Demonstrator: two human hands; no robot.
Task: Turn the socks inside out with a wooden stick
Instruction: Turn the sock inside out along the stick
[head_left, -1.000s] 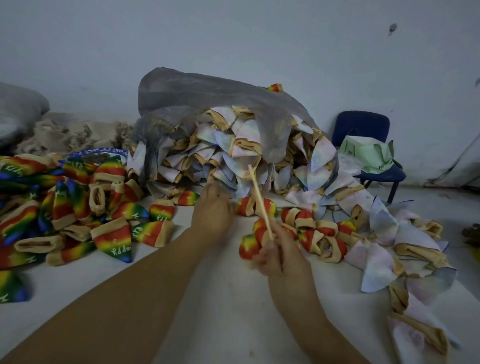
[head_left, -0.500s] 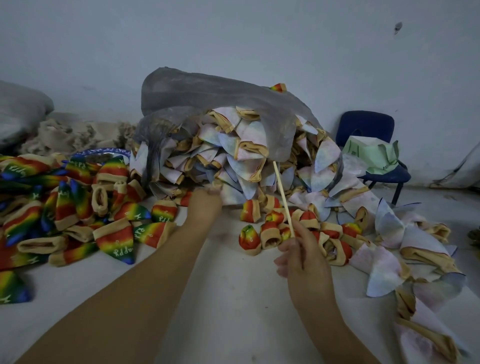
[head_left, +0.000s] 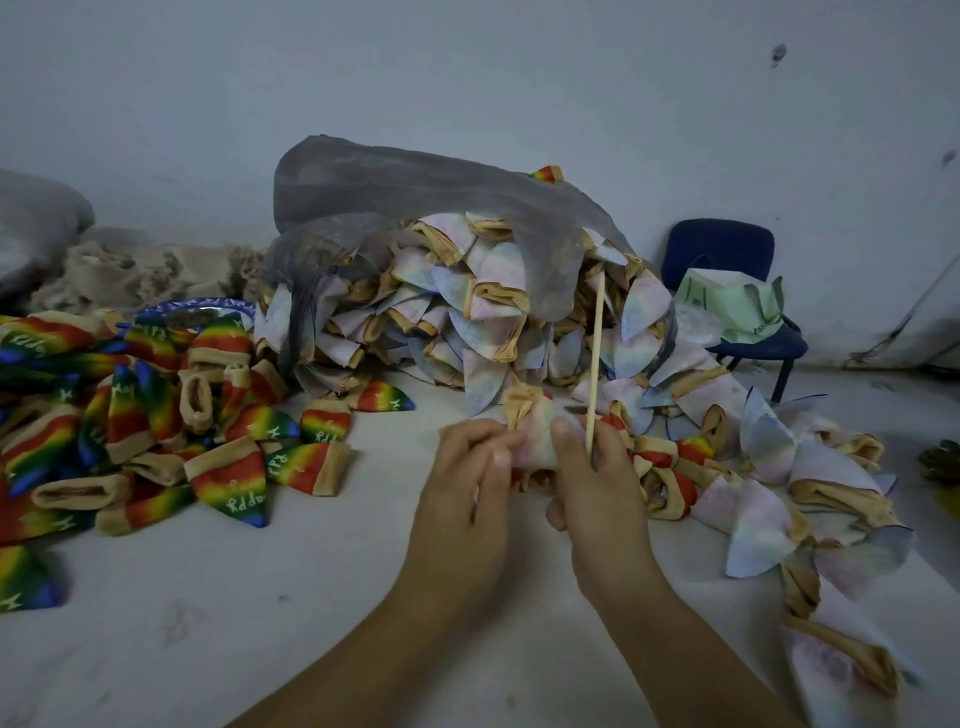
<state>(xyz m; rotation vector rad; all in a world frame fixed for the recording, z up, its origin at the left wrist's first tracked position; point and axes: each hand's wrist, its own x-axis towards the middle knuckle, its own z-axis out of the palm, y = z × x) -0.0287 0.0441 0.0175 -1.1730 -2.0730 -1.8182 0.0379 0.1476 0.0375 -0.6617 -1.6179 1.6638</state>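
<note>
Left hand (head_left: 467, 483), back from the sock pile (head_left: 467, 312), pinches a pale sock (head_left: 537, 436). Right hand (head_left: 602, 493) grips it and the wooden stick (head_left: 596, 353); turning can likely start.

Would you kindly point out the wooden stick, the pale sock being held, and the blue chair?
wooden stick (head_left: 595, 364): head view, mid-shaft.
pale sock (head_left: 537, 439): head view, pale body below the cuff.
blue chair (head_left: 722, 249): head view, backrest.

Dim, flat light; soft focus — edges warped
</note>
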